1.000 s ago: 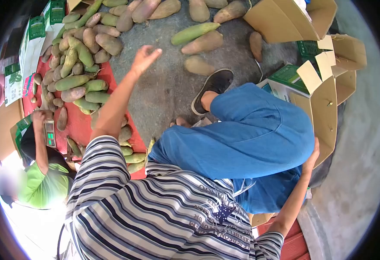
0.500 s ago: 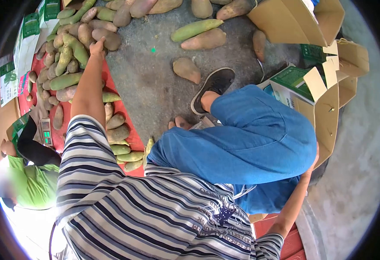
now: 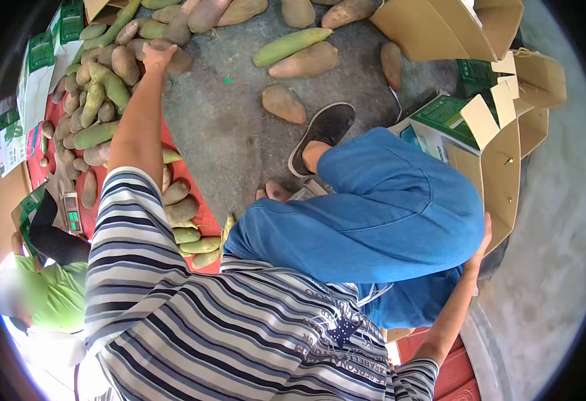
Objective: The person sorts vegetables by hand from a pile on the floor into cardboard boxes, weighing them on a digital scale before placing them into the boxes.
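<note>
My left hand point(image 3: 158, 56) reaches out to the far end of the pile. Its fingers wrap over a brownish sweet potato point(image 3: 181, 63), whose end shows beside the hand. Next to it lie more brown sweet potatoes point(image 3: 125, 65) and long green gourd-like vegetables point(image 3: 110, 85). Down at the right, my right hand point(image 3: 484, 239) rests against the side of my bent, blue-trousered knee. The fingers of this hand are mostly hidden behind the leg.
On the dark floor lie a green vegetable point(image 3: 291, 47) and several sweet potatoes point(image 3: 283, 103). Open cardboard boxes point(image 3: 500, 177) stand at the right. A small scale point(image 3: 72, 212) sits on the red sheet point(image 3: 203, 207). A person in green point(image 3: 59, 294) is at the left.
My left hand has shifted slightly forward, and the sweet potato under it has moved and turned a little. The view has moved slightly. My right hand stays at the knee.
</note>
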Action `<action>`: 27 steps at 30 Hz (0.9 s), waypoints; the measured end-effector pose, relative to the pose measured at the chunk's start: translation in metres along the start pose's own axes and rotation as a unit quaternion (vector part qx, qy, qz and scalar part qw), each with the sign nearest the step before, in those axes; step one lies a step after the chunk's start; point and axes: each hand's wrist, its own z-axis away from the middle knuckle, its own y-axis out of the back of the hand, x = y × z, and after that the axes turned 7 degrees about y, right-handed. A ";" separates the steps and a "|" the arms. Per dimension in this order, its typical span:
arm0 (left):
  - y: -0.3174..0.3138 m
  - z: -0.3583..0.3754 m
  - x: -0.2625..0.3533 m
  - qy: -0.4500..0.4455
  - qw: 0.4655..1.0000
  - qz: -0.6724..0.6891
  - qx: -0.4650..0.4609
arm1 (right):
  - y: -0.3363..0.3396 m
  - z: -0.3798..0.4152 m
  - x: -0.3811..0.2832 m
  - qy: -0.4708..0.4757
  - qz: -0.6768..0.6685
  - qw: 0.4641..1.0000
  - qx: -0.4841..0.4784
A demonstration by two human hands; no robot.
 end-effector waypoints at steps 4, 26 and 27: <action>0.022 0.000 0.018 -0.036 0.991 -0.096 -0.087 | 0.001 -0.001 0.006 -0.028 -0.024 0.999 -0.005; -0.003 0.197 0.040 -0.005 0.919 0.297 -0.257 | 0.001 -0.003 -0.024 0.053 0.079 0.995 0.009; 0.008 0.220 0.067 -0.021 0.903 0.318 -0.288 | 0.000 -0.003 -0.023 0.055 0.079 0.995 0.008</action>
